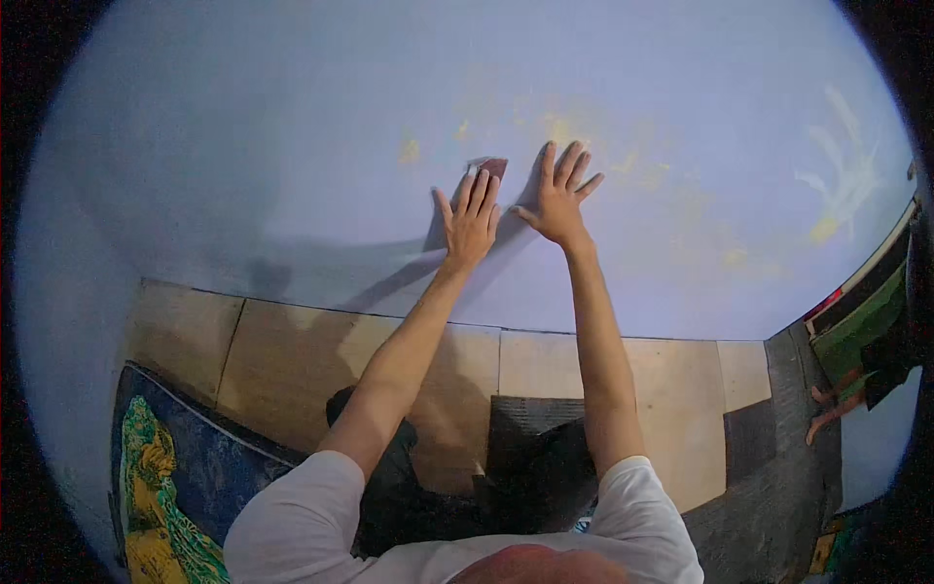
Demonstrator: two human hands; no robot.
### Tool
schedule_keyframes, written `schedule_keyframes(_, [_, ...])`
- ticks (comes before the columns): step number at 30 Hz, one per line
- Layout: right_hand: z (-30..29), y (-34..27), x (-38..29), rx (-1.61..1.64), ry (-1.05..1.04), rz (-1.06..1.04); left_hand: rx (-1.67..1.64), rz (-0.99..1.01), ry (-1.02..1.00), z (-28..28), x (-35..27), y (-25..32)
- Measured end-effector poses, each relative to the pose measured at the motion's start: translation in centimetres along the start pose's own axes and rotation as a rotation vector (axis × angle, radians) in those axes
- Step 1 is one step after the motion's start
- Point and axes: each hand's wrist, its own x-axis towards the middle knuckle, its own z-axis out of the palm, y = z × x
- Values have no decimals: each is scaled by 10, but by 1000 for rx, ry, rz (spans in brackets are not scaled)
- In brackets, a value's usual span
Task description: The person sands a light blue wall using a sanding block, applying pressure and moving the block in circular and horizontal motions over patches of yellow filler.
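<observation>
My left hand lies flat against a pale blue-lilac wall, its fingers pressing a folded reddish-brown sheet, apparently sandpaper, to the surface. Only the top of the sheet shows past the fingertips; the palm hides whatever lies below. To the right, my right hand rests on the wall with fingers spread and holds nothing. Yellow patches show through the wall paint around and above both hands. Whitish smears mark the wall at the far right.
Light tiles cover the floor along the wall, with a dark mat near my legs. A dark blue mattress-like pad bearing a green and yellow cloth is at lower left. Another person's bare feet show near a doorway at right.
</observation>
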Motion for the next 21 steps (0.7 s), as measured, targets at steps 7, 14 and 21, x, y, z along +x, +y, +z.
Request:
schedule_keyframes(7, [-4, 6, -4, -43, -74, 36, 11, -26, 62, -26, 57, 18])
schedule_keyframes(14, [-5, -1, 0, -24, -9, -3, 62, 9, 26, 15, -29, -4])
schedule_keyframes(21, [-3, 6, -6, -16, -29, 25, -58, 70, 47, -8, 21, 4])
